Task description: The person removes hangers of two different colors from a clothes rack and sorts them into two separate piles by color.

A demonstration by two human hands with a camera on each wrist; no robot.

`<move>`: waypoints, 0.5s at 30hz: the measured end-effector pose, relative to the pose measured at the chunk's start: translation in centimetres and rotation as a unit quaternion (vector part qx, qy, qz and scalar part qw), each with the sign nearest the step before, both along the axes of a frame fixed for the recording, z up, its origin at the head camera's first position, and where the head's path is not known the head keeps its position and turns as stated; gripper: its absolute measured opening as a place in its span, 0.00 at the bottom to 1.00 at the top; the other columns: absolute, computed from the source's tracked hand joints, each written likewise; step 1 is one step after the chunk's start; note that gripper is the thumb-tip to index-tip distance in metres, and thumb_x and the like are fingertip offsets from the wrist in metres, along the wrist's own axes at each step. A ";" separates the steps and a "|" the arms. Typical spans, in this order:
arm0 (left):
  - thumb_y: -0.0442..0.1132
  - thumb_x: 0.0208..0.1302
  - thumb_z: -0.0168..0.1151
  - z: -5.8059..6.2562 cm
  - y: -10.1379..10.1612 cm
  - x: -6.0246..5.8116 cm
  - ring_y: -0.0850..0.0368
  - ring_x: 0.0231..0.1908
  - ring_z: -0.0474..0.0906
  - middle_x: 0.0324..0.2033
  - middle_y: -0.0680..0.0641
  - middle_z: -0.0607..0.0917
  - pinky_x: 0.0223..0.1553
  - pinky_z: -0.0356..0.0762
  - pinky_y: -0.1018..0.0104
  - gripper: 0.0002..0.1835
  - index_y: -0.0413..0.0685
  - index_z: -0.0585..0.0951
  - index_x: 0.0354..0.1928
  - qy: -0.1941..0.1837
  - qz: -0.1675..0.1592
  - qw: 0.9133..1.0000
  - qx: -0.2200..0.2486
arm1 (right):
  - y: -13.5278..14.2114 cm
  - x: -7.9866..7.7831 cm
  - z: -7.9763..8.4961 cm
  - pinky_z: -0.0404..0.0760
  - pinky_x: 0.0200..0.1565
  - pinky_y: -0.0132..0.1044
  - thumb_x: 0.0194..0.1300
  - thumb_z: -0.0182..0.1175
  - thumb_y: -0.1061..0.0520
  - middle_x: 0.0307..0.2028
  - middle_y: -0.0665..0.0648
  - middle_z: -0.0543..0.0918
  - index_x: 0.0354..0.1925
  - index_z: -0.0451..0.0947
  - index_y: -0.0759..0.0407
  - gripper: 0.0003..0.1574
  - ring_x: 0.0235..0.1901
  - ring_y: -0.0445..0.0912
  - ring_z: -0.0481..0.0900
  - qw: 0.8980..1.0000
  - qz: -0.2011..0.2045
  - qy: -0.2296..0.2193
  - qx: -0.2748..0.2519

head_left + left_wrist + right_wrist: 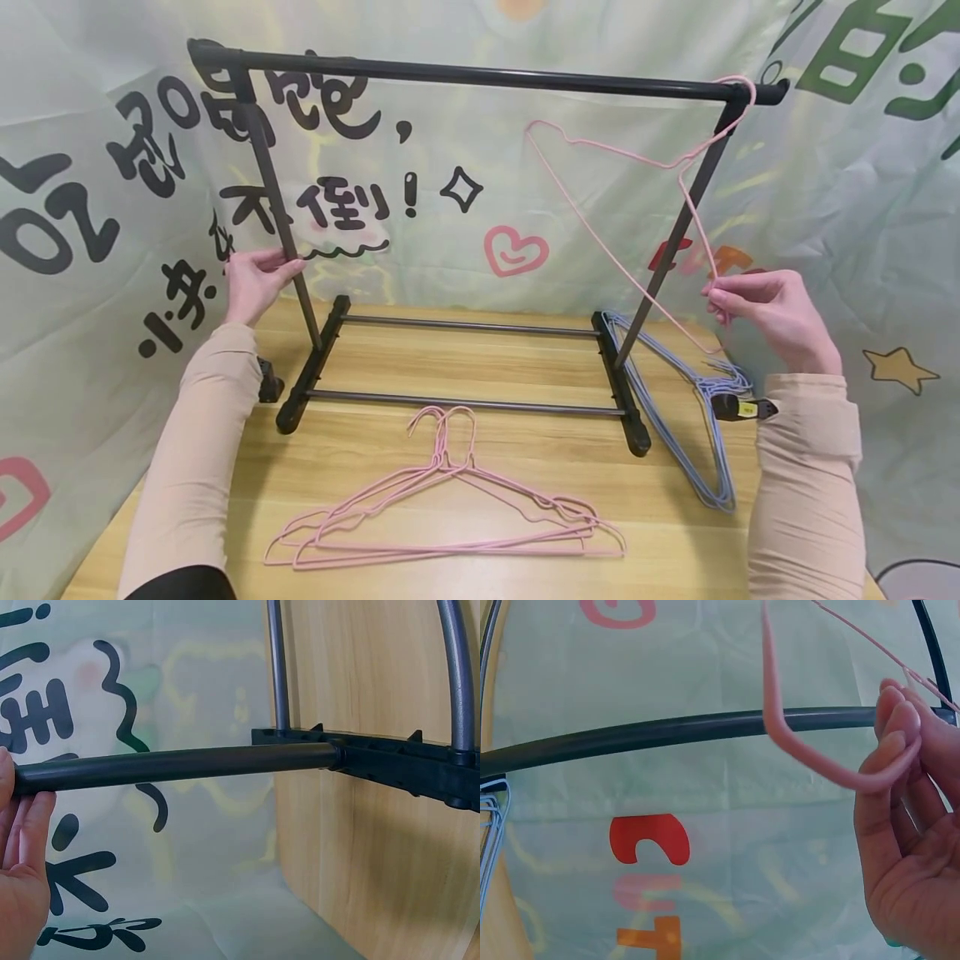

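Observation:
A black garment rack [480, 77] stands on the table. My left hand [258, 283] pinches its left upright between thumb and fingers, and the left wrist view shows that post [187, 763] at the fingertips. At the rack's right end, my right hand [772, 312] pinches the lower corner of a pink clothes hanger [600, 242]. The hanger is tilted, and its hook lies over the top bar near the right end. In the right wrist view, the bent hanger corner [810, 761] passes between thumb and fingers.
Several pink hangers [450, 550] lie overlapped on the table [480, 362] in front of the rack. A bundle of blue hangers [720, 450] lies by the rack's right foot [626, 408]. A printed cloth [450, 250] hangs behind and at the sides.

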State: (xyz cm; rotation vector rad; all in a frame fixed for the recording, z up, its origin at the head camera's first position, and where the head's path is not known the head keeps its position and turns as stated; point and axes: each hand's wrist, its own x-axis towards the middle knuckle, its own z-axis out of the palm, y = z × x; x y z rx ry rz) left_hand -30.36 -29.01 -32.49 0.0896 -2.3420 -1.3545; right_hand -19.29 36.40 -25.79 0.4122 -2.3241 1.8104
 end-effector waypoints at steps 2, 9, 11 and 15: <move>0.45 0.62 0.72 0.0 0.0 0.0 0.89 0.26 0.75 0.50 0.37 0.83 0.33 0.75 0.88 0.26 0.34 0.82 0.57 -0.001 -0.001 1.000 0.003 | -0.1 0.0 -0.1 0.80 0.28 0.28 0.66 0.61 0.72 0.28 0.49 0.90 0.39 0.89 0.62 0.12 0.22 0.40 0.81 1.000 0.006 0.010 -0.009; 0.43 0.62 0.73 0.0 0.0 0.1 0.88 0.27 0.77 0.48 0.39 0.85 0.33 0.76 0.87 0.26 0.33 0.82 0.57 0.004 -0.006 1.000 0.019 | -0.5 -0.1 -0.5 0.81 0.29 0.27 0.66 0.60 0.73 0.29 0.50 0.91 0.40 0.88 0.64 0.12 0.23 0.40 0.82 0.998 0.025 0.028 -0.049; 0.42 0.61 0.73 -0.1 0.0 0.0 0.88 0.27 0.77 0.46 0.42 0.86 0.33 0.77 0.87 0.26 0.32 0.82 0.56 0.008 -0.008 1.000 0.024 | -0.5 0.0 -0.6 0.81 0.29 0.28 0.67 0.60 0.73 0.30 0.51 0.91 0.41 0.88 0.66 0.12 0.23 0.41 0.83 0.998 0.021 0.033 -0.054; 0.41 0.61 0.73 -0.2 0.0 -0.1 0.88 0.26 0.77 0.43 0.47 0.87 0.32 0.77 0.87 0.26 0.32 0.82 0.56 0.012 -0.009 0.999 0.032 | -0.3 0.4 -0.9 0.82 0.31 0.28 0.67 0.60 0.73 0.29 0.52 0.90 0.42 0.87 0.67 0.11 0.23 0.42 0.82 0.998 0.020 0.035 -0.052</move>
